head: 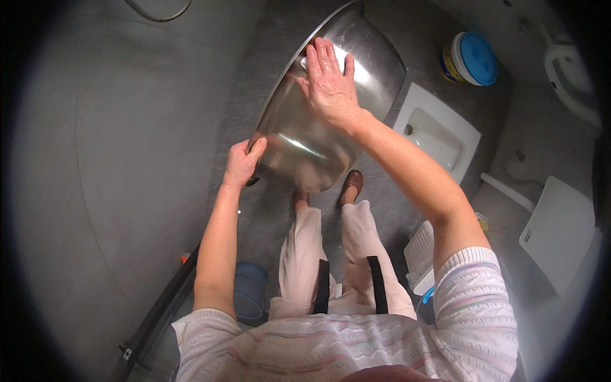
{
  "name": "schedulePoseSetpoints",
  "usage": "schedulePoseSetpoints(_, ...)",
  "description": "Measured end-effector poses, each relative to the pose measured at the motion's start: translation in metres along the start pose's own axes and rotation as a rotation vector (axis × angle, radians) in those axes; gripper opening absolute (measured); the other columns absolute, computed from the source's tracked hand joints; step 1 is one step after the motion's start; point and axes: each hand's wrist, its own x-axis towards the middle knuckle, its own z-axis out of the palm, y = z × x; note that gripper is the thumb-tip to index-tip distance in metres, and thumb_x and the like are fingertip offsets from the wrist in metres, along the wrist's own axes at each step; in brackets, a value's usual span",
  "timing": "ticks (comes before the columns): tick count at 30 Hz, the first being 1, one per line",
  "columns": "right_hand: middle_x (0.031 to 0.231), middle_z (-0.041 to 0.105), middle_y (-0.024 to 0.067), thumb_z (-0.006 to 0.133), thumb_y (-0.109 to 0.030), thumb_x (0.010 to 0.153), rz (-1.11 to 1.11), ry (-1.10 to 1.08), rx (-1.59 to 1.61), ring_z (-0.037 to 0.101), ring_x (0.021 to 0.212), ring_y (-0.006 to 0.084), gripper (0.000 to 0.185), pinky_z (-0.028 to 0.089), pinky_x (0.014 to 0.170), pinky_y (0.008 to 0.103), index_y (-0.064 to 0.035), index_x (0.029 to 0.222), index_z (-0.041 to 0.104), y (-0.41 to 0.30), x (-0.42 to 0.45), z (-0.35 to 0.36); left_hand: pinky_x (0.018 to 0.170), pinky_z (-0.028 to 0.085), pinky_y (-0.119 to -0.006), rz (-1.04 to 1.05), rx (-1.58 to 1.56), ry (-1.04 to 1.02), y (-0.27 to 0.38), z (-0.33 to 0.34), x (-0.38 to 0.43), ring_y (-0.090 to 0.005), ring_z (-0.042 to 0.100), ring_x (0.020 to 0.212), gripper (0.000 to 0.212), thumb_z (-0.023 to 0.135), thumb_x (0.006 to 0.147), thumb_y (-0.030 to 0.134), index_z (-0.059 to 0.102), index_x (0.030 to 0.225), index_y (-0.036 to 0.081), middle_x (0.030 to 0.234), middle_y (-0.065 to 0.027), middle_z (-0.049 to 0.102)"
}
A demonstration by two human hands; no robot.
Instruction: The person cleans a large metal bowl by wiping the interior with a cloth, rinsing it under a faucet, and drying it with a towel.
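Observation:
A large, shiny stainless steel basin (296,129) is tilted on its side in front of my legs, its outer surface towards me. My left hand (242,162) grips the rim at the lower left, with the thumb on the outer side. My right hand (331,86) lies flat on the outer wall near the upper rim, its fingers spread and wet-looking. A bit of something white (303,62) shows at the edge of its fingers; most of it is hidden under the hand. The inside of the basin is out of sight.
A white squat toilet pan (439,138) is set in the grey floor at right. Behind it stands a bucket with a blue lid (479,58). A grey-blue bucket (249,290) is beside my left leg, a white plastic container (421,253) by my right. A metal hose (160,16) hangs at upper left.

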Motion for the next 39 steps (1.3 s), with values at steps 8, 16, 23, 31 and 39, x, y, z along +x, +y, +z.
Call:
schedulePoseSetpoints(8, 0.115, 0.047, 0.0183, 0.038, -0.03, 0.085, 0.57, -0.361, 0.157, 0.044, 0.108, 0.0304, 0.038, 0.035, 0.086, 0.0465, -0.0003, 0.107, 0.046, 0.107, 0.108, -0.012, 0.06, 0.038, -0.022, -0.09, -0.162, -0.041, -0.017, -0.009, 0.021, -0.0063, 0.043, 0.065, 0.032, 0.058, 0.081, 0.032, 0.061, 0.08, 0.001, 0.069, 0.0042, 0.053)
schedulePoseSetpoints(16, 0.132, 0.03, 0.0143, 0.043, -0.029, 0.084, -0.117, -0.224, -0.081, 0.023, 0.125, 0.0267, 0.05, 0.02, 0.099, 0.0492, 0.0001, 0.123, 0.033, -0.045, 0.072, 0.003, 0.076, 0.041, -0.024, -0.198, -0.311, 0.011, -0.011, -0.068, 0.027, -0.0092, 0.051, 0.082, 0.03, 0.06, 0.08, 0.024, 0.059, 0.098, 0.0, 0.092, -0.0023, 0.059)
schedulePoseSetpoints(23, 0.118, 0.048, 0.0088, 0.049, -0.014, 0.079, -0.154, -0.177, 0.051, 0.036, 0.118, 0.0226, 0.03, 0.023, 0.098, 0.0463, -0.0069, 0.108, 0.051, 0.0, 0.108, 0.03, 0.059, 0.043, -0.025, -0.136, -0.295, 0.029, 0.034, -0.034, 0.129, -0.0087, 0.053, 0.063, 0.024, 0.052, 0.084, 0.022, 0.061, 0.081, 0.0, 0.072, -0.0007, 0.059)
schedulePoseSetpoints(31, 0.077, 0.061, 0.0085, 0.051, -0.015, 0.079, 0.249, -0.005, 0.476, 0.057, 0.056, 0.014, 0.02, 0.046, 0.057, 0.0281, -0.0046, 0.096, 0.057, -0.014, 0.217, -0.071, 0.052, 0.037, -0.03, -0.137, -0.201, 0.112, 0.059, 0.005, 0.121, -0.0097, 0.042, 0.055, 0.031, 0.053, 0.081, 0.027, 0.056, 0.067, -0.001, 0.058, -0.0013, 0.05)
schedulePoseSetpoints(39, 0.075, 0.055, 0.0039, 0.063, -0.049, 0.068, 0.139, 0.244, 0.295, 0.05, 0.055, 0.0095, 0.059, 0.043, 0.046, 0.0225, -0.0034, 0.104, 0.054, -0.075, 0.293, -0.182, 0.061, 0.042, -0.039, -0.06, -0.194, 0.233, 0.105, 0.02, 0.131, -0.0306, 0.056, 0.064, 0.032, 0.052, 0.077, 0.03, 0.059, 0.07, -0.001, 0.065, -0.0175, 0.057)
